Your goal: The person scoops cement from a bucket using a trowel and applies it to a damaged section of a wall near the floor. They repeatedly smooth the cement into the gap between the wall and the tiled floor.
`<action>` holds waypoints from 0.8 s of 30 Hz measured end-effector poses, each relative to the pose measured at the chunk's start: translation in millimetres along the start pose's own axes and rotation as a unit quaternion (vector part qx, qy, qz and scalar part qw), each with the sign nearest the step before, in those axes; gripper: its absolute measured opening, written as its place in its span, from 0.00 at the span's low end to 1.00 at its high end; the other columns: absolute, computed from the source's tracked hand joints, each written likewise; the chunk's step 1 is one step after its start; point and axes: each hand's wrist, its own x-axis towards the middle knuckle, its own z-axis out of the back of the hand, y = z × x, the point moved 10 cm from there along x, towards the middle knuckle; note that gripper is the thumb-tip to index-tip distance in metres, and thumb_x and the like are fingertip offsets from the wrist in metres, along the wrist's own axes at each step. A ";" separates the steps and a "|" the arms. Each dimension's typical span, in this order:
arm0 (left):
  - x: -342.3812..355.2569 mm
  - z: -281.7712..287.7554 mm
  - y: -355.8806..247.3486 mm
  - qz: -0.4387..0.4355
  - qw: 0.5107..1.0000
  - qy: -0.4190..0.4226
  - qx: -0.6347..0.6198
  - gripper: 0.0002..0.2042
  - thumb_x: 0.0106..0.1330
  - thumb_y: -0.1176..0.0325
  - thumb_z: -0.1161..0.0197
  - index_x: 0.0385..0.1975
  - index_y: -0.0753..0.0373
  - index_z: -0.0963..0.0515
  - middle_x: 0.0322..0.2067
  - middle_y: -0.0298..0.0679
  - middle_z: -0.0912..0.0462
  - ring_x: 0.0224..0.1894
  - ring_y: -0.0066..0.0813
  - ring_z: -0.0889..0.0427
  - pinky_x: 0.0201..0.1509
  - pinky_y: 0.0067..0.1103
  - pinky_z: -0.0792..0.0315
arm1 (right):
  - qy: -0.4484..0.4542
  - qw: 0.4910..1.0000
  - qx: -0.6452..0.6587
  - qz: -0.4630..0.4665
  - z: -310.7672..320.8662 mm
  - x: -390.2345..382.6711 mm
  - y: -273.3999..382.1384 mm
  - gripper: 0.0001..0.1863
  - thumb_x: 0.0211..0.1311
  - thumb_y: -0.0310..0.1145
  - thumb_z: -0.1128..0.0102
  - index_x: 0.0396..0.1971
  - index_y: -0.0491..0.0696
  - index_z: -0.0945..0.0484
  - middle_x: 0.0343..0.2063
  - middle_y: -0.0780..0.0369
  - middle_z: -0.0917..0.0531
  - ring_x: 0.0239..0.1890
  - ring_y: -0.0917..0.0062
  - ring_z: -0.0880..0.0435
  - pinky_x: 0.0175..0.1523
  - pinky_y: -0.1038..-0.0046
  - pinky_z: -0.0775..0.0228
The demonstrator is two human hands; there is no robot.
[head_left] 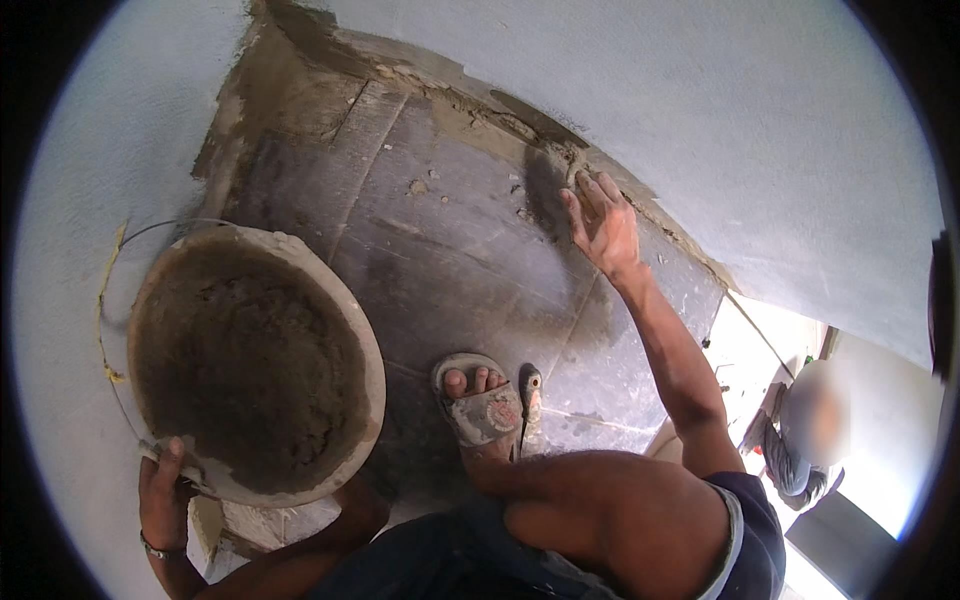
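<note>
My left hand (pixel 165 490) is closed on the near left rim of a round bucket (pixel 372 400), thumb over the edge. The bucket's inside is coated with wet grey-brown mortar (pixel 260 370), and its thin wire handle (pixel 104 310) hangs over the left side. At the foot of the far wall is my right hand (pixel 603 228), fingers apart and reaching to a lump of mortar (pixel 573 165) in the joint between wall and floor. Nothing shows in its palm; the fingertips seem to touch the lump.
Rough wet mortar (pixel 470 120) runs along the base of the pale wall (pixel 640 80). Crumbs (pixel 417 187) lie on the grey floor (pixel 440 260). Beside my sandalled foot (pixel 485 405) lies a tool handle (pixel 532 385) with a holed end. Another person (pixel 800 440) is at the right, near a bright opening.
</note>
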 end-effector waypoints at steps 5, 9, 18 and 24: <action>-4.5 -7.0 1.7 -0.001 0.999 0.006 -0.036 0.28 0.68 0.49 0.35 0.55 0.68 0.30 0.46 0.45 0.21 0.45 0.35 0.20 0.45 0.32 0.23 | 0.017 0.999 -0.039 0.004 -11.1 6.8 6.8 0.17 0.65 0.36 0.37 0.50 0.43 0.20 0.49 0.50 0.18 0.44 0.50 0.16 0.48 0.57 0.21; -1.9 -0.8 1.9 0.004 1.000 0.002 -0.023 0.29 0.68 0.49 0.35 0.56 0.68 0.30 0.46 0.44 0.21 0.45 0.35 0.20 0.46 0.31 0.23 | 0.040 0.999 -0.008 -0.024 -9.6 10.1 7.6 0.19 0.65 0.35 0.36 0.51 0.41 0.20 0.48 0.49 0.17 0.45 0.49 0.16 0.50 0.59 0.23; -0.4 2.5 7.1 -0.003 1.000 0.016 -0.018 0.30 0.69 0.47 0.37 0.58 0.67 0.30 0.48 0.43 0.21 0.48 0.35 0.20 0.48 0.32 0.23 | 0.034 0.998 0.034 -0.030 8.1 0.0 25.4 0.17 0.68 0.38 0.40 0.49 0.44 0.19 0.45 0.53 0.17 0.42 0.52 0.15 0.47 0.55 0.21; 4.1 -2.5 5.6 0.002 0.999 0.042 -0.004 0.30 0.70 0.46 0.38 0.61 0.66 0.31 0.49 0.42 0.21 0.50 0.36 0.20 0.49 0.33 0.22 | 0.075 0.996 -0.027 -0.035 -14.0 -7.9 2.3 0.17 0.67 0.38 0.39 0.51 0.44 0.19 0.48 0.52 0.17 0.45 0.52 0.15 0.49 0.58 0.21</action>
